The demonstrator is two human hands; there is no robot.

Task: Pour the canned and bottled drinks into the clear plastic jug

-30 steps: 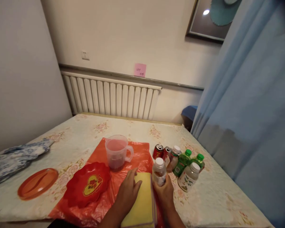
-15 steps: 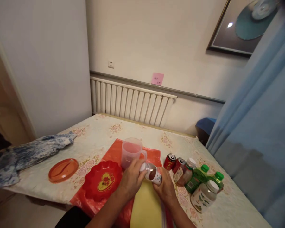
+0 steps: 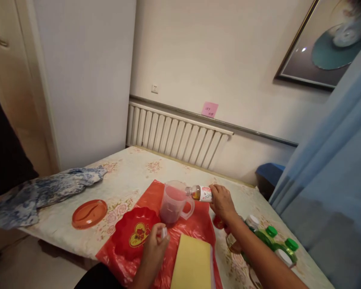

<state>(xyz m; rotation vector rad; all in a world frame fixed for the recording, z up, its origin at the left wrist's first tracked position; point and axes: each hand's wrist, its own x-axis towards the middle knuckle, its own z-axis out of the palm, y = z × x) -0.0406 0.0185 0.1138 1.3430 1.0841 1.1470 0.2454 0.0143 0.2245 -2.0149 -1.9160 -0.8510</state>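
In the head view we look down on a flowered cover (image 3: pixel 132 172) spread over a broad surface. Behind it, near the middle of the frame, a white radiator (image 3: pixel 177 134) runs along the pale wall (image 3: pixel 213 48), with a pink note (image 3: pixel 209 109) just above it. We see a framed picture (image 3: pixel 319 52) at upper right, a blue curtain (image 3: pixel 333 180) down the right edge and a door (image 3: pixel 27 80) at upper left. A blue-and-white cloth (image 3: pixel 63 188) and an orange lid (image 3: pixel 89 214) lie at lower left. At lower centre, a red plastic sheet (image 3: pixel 198 228) bears a scalloped red dish (image 3: pixel 123 230), a folded yellow cloth (image 3: pixel 192 263) and a translucent pitcher (image 3: pixel 170 206) with its handle to the right.

The bottle (image 3: pixel 200 193) is small and clear, with a white label and amber liquid near its neck. We find it just below and right of centre, tipped almost level, its uncapped mouth at the pitcher's rim; whether they touch, we cannot tell. The right hand (image 3: pixel 224 202) is closed around its base. At lower centre, the left hand (image 3: pixel 155 249) pinches a white cap (image 3: pixel 164 232) near the dish.
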